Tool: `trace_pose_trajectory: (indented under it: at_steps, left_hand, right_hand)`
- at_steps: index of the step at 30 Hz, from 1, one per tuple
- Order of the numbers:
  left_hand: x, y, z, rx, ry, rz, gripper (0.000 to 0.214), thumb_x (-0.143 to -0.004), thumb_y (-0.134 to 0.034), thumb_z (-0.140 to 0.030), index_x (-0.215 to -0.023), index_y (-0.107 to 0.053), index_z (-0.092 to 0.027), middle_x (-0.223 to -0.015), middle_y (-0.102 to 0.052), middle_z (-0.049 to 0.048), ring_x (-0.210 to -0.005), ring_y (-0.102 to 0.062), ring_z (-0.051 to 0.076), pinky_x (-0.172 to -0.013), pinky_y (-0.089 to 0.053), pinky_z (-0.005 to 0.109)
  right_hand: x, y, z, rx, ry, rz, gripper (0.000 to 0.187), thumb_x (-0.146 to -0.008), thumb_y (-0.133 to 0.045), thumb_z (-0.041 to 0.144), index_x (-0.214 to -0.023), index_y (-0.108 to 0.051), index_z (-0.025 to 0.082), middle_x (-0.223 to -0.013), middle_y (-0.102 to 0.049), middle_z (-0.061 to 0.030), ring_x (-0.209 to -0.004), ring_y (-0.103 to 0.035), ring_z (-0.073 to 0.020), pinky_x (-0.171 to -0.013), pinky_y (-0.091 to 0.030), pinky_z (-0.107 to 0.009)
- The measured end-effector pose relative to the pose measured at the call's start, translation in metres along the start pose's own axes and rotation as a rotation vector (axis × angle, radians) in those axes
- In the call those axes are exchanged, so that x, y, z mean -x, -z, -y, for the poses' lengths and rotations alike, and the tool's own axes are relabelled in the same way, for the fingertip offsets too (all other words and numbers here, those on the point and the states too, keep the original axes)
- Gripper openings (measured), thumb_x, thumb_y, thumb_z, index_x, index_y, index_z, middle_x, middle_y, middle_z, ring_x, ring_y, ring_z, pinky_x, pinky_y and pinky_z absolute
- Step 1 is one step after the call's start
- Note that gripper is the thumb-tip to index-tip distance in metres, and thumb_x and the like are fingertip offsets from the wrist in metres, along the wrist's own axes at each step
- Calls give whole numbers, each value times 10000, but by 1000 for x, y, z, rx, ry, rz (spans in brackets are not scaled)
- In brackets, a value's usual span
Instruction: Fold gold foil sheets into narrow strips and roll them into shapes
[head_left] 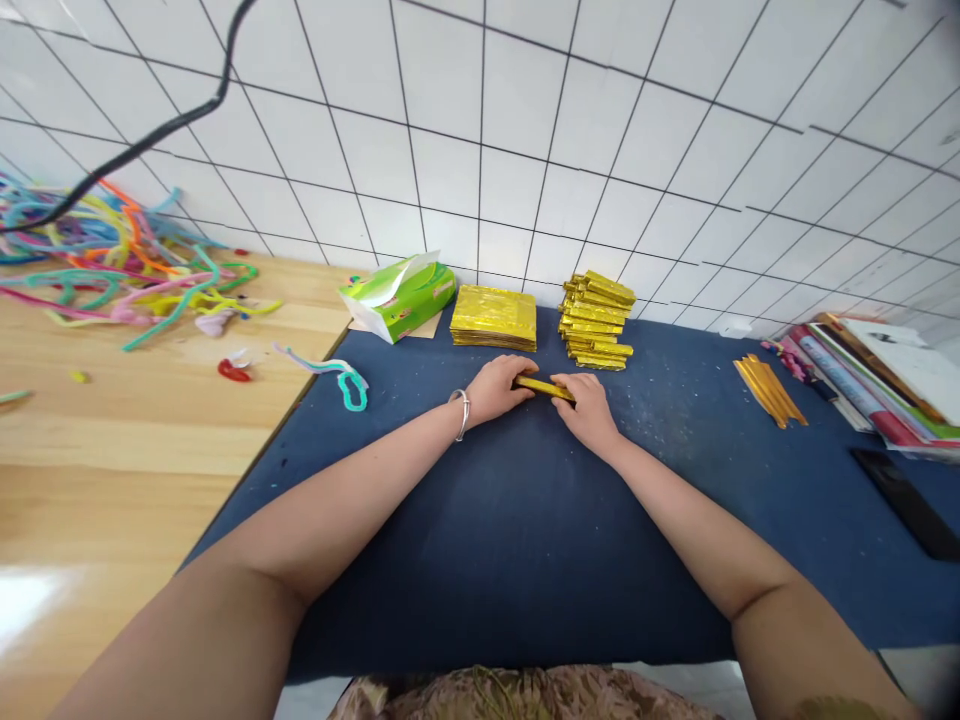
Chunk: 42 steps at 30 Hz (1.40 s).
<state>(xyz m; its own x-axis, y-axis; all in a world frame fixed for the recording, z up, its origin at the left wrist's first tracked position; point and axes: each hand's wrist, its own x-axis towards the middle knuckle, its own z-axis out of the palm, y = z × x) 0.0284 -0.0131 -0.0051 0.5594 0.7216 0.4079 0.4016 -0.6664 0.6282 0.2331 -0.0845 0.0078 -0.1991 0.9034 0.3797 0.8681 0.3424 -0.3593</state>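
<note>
Between my two hands lies a narrow folded strip of gold foil paper (pixel 543 387), low over the dark blue mat (pixel 510 520). My left hand (pixel 498 388), with a silver bangle at the wrist, pinches its left end. The right end is gripped by the fingers of my right hand (pixel 587 408). Just behind my left hand sits a neat stack of flat gold foil sheets (pixel 493 317). A pile of folded gold strips (pixel 596 320) rises behind my right hand, against the tiled wall.
A green tissue packet (pixel 401 295) stands left of the sheets. Pipe cleaners (pixel 112 260) heap on the wooden table (pixel 150 440); one twisted piece (pixel 351 388) lies on the mat. Flat gold strips (pixel 770 390), books (pixel 877 380) and a black phone (pixel 904 500) are at right. A black cable (pixel 172 125) hangs upper left.
</note>
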Motion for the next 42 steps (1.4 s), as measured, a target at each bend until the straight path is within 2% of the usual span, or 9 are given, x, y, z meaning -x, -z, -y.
trace_pose_trajectory:
  at_steps: [4,6,8,16,21,28,33,37,42]
  left_hand:
    - [0,-1,7,167,162,-226,453,-773,-650,-297,-1197,-528,-193,-1149,-579,75,-929,-581,169,-804,-480,306]
    - [-1,-2,12,235,235,-334,418,-812,-610,-329,-1193,-520,-183,-1158,-569,83,-920,-588,158,-802,-490,299]
    - [-2,-3,16,262,257,-367,361,-839,-574,-330,-1164,-531,-179,-1146,-577,79,-900,-593,145,-838,-489,305]
    - [1,-3,14,173,186,-210,192,-813,-574,-235,-995,-616,-192,-976,-632,42,-888,-589,162,-856,-475,316]
    - [0,-2,9,121,124,-87,188,-768,-638,-243,-952,-662,-209,-922,-651,34,-867,-582,175,-841,-458,316]
    - [1,1,4,63,130,-23,103,-811,-579,-288,-829,-640,-207,-846,-652,21,-807,-580,167,-774,-453,293]
    - [3,2,4,54,129,16,117,-805,-587,-314,-844,-607,-206,-825,-643,3,-765,-583,146,-740,-459,276]
    - [4,1,2,64,117,51,181,-772,-637,-335,-901,-606,-212,-872,-655,0,-797,-598,144,-773,-466,280]
    - [5,3,-1,-7,52,114,351,-727,-700,-341,-1051,-608,-240,-981,-666,15,-910,-597,181,-852,-460,321]
  right_hand:
    - [1,-1,-7,-89,-109,-222,479,-737,-593,209,-1214,-553,231,-1223,-568,-78,-1174,-454,-262,-1021,-338,-455]
    - [2,-3,-15,-206,-168,-283,467,-728,-562,193,-1193,-561,235,-1211,-577,-63,-1169,-471,-245,-1038,-339,-441]
    - [2,-6,-22,-337,-243,-300,435,-722,-523,178,-1148,-586,240,-1176,-599,-46,-1134,-506,-233,-1023,-366,-433]
    - [4,-18,-32,-416,-312,-314,344,-768,-398,183,-1017,-632,215,-1012,-672,-31,-958,-613,-189,-876,-478,-364]
    - [2,-16,-26,-369,-289,-264,231,-760,-539,261,-952,-665,238,-979,-672,-21,-946,-597,-206,-890,-457,-385]
    - [4,-8,-20,-339,-258,-220,289,-714,-614,227,-996,-666,259,-994,-672,-13,-960,-593,-208,-921,-435,-396]
    - [10,-6,-19,-352,-266,-220,252,-802,-540,285,-1024,-652,246,-965,-674,-18,-921,-602,-187,-887,-453,-367]
    - [11,0,-20,-349,-247,-161,229,-798,-573,326,-989,-668,244,-956,-683,-19,-948,-590,-200,-887,-448,-368]
    - [13,13,-25,-271,-75,-7,385,-746,-663,378,-1110,-641,255,-1061,-664,-32,-1028,-560,-220,-939,-408,-378]
